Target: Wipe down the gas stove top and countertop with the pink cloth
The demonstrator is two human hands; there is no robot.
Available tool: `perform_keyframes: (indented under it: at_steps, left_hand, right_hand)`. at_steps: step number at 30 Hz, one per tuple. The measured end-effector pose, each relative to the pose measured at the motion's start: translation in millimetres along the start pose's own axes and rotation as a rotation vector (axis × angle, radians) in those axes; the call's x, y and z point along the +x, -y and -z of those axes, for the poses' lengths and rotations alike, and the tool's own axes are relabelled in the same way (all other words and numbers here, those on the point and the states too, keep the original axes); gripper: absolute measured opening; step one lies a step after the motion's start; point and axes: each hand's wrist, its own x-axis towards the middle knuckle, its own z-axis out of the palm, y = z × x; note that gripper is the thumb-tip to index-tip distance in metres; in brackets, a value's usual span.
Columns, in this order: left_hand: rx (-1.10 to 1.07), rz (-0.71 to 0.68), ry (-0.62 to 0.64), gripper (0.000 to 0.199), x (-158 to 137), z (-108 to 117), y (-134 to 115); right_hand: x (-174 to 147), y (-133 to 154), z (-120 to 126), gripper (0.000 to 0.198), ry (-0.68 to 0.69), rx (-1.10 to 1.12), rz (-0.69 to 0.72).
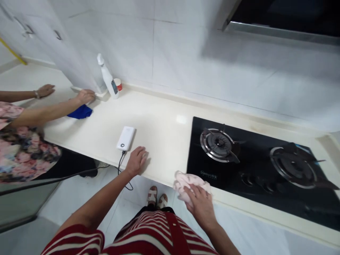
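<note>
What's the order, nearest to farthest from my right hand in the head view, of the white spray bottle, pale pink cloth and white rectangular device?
1. Pale pink cloth: touching your right hand.
2. White rectangular device: to the left.
3. White spray bottle: farther left, toward the back.

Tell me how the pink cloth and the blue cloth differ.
Colour: the pink cloth is pale, while the blue cloth is a deep, strong shade.
Place: the pink cloth is at the counter's front edge by the stove; the blue cloth lies farther left.
Hands: the person's right hand is on the pink cloth; another person's hand is at the blue cloth.
Both look soft.
</note>
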Motion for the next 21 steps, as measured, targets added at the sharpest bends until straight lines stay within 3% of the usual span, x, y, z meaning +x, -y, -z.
perform_keyframes:
  at_steps: [2,5,9,15,21]
  left_hand:
    - [-0.014,0.011,-0.032,0.027,-1.0,-0.3,0.2]
    - [-0.031,0.033,-0.097,0.027,-2.4,-0.3,-0.5]
    - [-0.050,0.059,-0.170,0.026,-3.7,0.5,1.3]
    - [-0.107,0.080,-0.207,0.028,-4.3,2.1,6.0]
    - [-0.161,0.100,-0.256,0.034,-1.9,-1.3,5.4]
  right_hand:
    - [-7.3,-11.9,2.7,0.047,-0.017,-0.040,-0.022]
    - [5.5,-5.3,7.8,0.044,-0.003,-0.044,-0.013]
    - [45.6,36.5,11.7,0.048,0.034,0.020,0.085]
    - [111.1,108.8,12.1,0.065,0.051,0.068,0.410]
    - [140.8,136.8,13.4,0.066,0.057,0.054,0.549]
